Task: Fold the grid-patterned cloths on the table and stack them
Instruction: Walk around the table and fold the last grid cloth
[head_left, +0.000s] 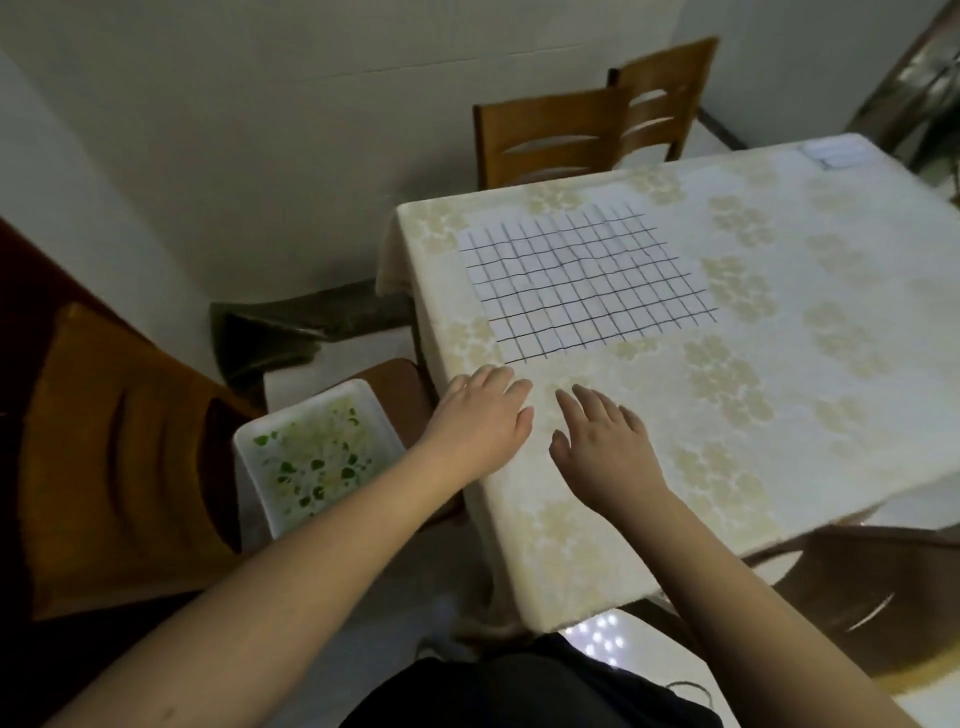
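Note:
A white cloth with a dark grid pattern (582, 280) lies spread flat on the table (779, 395), near its far left corner. My left hand (480, 415) lies palm down with fingers straight at the table's left edge, just short of the cloth's near corner. My right hand (605, 436) is beside it, fingers spread and flat over the tablecloth, a little nearer than the cloth. Neither hand holds anything. A small folded grid-patterned piece (834, 150) lies at the table's far right corner.
A white tray (311, 457) with green and yellow bits sits on a chair seat left of the table. Wooden chairs stand at the left (114, 457), at the far side (550, 137) and at the right (872, 587). A dark bag (291, 327) lies on the floor.

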